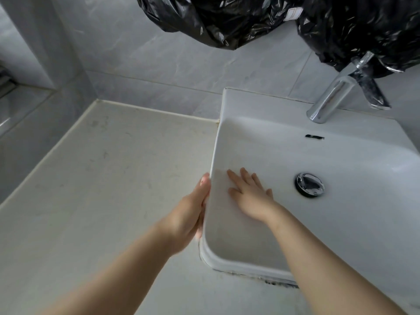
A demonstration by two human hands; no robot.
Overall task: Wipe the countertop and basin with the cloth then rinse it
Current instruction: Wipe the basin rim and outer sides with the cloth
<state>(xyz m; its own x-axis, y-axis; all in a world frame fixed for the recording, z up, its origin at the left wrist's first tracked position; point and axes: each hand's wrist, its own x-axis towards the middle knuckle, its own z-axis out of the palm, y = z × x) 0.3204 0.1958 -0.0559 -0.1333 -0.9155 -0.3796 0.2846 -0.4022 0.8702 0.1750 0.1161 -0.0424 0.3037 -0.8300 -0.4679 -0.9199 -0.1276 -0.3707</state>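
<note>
The white basin (pixel 329 160) sits at the right, with a beige countertop (pixel 109 178) to its left. A pale cloth (pixel 221 214) lies flat against the basin's inner left wall; it blends with the basin and its edges are hard to tell. My right hand (pixel 250 196) presses flat on the cloth with its fingers spread. My left hand (pixel 191 214) clasps the basin's left rim from outside, its thumb on top, and appears to pinch the cloth's edge there.
A chrome tap (pixel 334 96) stands at the basin's back right, with no water running. The chrome drain plug (pixel 310 184) lies right of my right hand. Black plastic bags (pixel 238 19) hang above against the grey tiled wall (pixel 141 55).
</note>
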